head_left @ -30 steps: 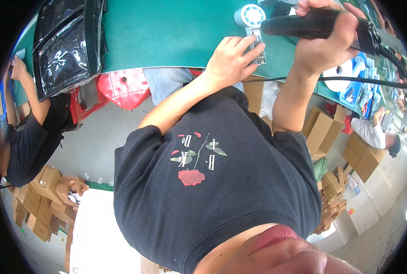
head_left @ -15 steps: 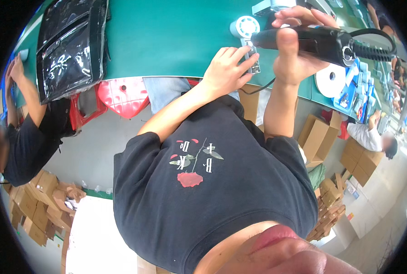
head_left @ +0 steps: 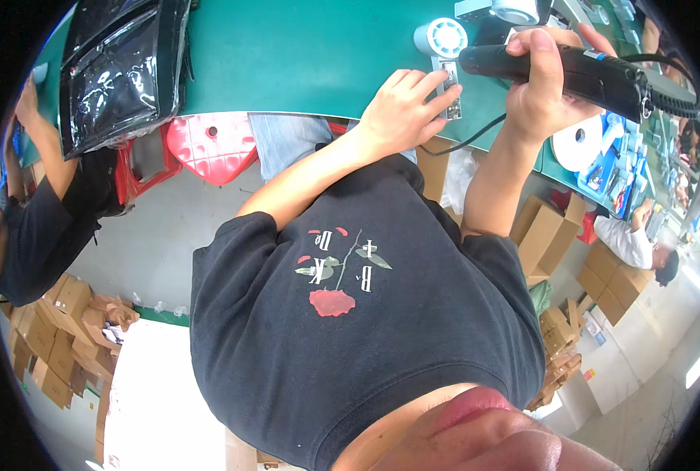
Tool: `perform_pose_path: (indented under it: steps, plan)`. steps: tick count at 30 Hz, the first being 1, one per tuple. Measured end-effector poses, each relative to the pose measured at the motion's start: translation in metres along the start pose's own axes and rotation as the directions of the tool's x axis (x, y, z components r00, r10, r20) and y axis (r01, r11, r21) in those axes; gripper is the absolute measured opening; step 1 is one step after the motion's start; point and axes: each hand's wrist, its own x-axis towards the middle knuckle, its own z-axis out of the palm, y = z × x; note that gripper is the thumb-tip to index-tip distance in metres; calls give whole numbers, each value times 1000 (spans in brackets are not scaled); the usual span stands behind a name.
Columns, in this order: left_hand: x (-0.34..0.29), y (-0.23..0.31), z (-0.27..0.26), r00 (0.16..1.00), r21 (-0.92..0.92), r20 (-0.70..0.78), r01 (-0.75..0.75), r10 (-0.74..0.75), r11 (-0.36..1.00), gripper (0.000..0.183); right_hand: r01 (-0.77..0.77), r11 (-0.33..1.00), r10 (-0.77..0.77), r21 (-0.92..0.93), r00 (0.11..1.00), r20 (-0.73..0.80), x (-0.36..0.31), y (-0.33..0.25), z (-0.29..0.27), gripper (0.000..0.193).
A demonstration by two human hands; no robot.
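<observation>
Handheld fan (head_left: 446, 49), pale blue with a white-spoked round head, is pictured lying on the green tabletop (head_left: 311, 47), head pointed away from the person and opened handle toward the table's near edge. Fingertips of the left hand (head_left: 401, 110) are laid across the handle from its left side; whether it is pinched or only pressed down cannot be told. A black corded tool (head_left: 562, 72) is clamped in the right hand (head_left: 534, 102), fingers and thumb wrapped around its barrel, its narrow end brought close to the handle just below the head; contact cannot be made out. By its look, the fan is judged light and stiff, with a smooth plastic shell that could slide if left unbraced. Its exposed inner parts seem the fragile portion, so hold is best taken along the handle's outer edges, clear of the opening. The fan head is placed beyond the left hand's fingers, untouched, while the whole fan is set to the left of the right hand
</observation>
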Motion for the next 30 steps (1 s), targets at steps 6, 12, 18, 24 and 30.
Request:
perform_pose_path:
  steps: [6,12,18,24,30]
  plan:
    - [-1,-1,1,1000,6,8,-1,1,1000,56,-17,999,21,-41,996,90,-2,1,2,47]
    - [-1,-1,1,1000,-5,0,0,0,1000,56,42,990,-64,131,983,173,-6,5,-4,50]
    - [-1,-1,2,1000,1,-6,6,-6,1000,55,10,992,-28,127,989,143,-6,7,-9,44]
    - [0,-1,1,1000,3,-10,6,-6,1000,56,-10,987,-16,159,987,161,-7,13,-15,40]
    - [0,-1,2,1000,3,-19,-7,7,1000,55,-38,979,-17,200,964,266,-9,6,-10,67]
